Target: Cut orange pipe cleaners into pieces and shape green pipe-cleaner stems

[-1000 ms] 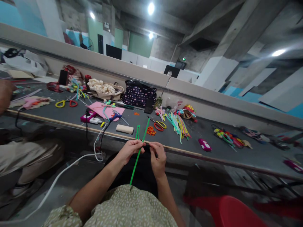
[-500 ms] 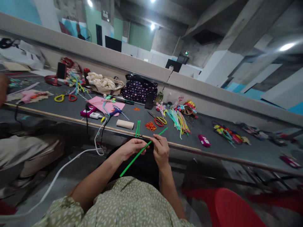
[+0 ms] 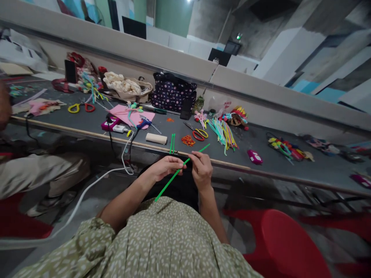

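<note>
A long green pipe cleaner runs slantwise between my hands, over my lap at the table's front edge. My left hand pinches it near its middle. My right hand has its fingers closed on it a little farther up; the fingertips partly hide the contact. Beyond my hands, two shorter green pieces lie side by side on the table. Near them are a cardboard tube, a small heap of orange-red twisted pieces and scissors with red and yellow handles.
A blue glue gun rests on pink paper. Bundled pastel pipe cleaners lie to the right. A white cable hangs at left, near another person's leg. A red stool stands at right.
The view has tipped downward, so the table appears higher. Both hands keep hold of the green pipe cleaner, with little change in their grip.
</note>
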`<action>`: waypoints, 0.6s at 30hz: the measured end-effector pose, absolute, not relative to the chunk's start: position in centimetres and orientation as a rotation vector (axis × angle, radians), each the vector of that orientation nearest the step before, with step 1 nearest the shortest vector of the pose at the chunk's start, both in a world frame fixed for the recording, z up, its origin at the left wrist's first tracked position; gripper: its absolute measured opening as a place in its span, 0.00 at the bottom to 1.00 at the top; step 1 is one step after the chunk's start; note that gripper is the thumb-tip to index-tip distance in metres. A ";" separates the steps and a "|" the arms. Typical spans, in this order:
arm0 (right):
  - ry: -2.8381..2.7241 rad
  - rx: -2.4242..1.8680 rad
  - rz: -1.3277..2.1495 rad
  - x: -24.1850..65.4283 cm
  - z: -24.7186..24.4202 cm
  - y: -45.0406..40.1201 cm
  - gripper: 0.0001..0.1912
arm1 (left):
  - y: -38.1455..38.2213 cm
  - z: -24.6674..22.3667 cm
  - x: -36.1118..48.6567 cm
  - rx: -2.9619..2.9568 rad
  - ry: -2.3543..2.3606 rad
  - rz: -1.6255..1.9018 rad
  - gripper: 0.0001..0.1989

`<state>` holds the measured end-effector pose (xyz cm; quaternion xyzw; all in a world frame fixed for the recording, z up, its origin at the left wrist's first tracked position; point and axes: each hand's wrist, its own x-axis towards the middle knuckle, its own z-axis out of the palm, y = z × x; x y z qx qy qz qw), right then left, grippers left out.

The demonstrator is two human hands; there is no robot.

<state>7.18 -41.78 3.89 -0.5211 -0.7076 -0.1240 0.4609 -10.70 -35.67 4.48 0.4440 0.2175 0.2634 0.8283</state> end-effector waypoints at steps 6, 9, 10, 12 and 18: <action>-1.740 -1.253 -0.330 7.1 4.5 -42.2 0.20 | -35.9 4.7 -10.8 0.940 0.429 0.560 0.12; -1.749 -1.237 -0.326 7.0 4.5 -42.2 0.19 | -36.0 4.8 -10.8 0.945 0.431 0.584 0.12; -1.750 -1.238 -0.320 7.0 4.5 -42.2 0.19 | -36.1 4.9 -10.8 0.945 0.433 0.598 0.12; -1.748 -1.250 -0.306 6.9 4.5 -42.2 0.19 | -36.2 5.1 -10.9 0.946 0.439 0.625 0.12; -1.753 -1.268 -0.208 6.3 4.6 -42.3 0.16 | -36.2 5.5 -10.8 0.936 0.452 0.750 0.13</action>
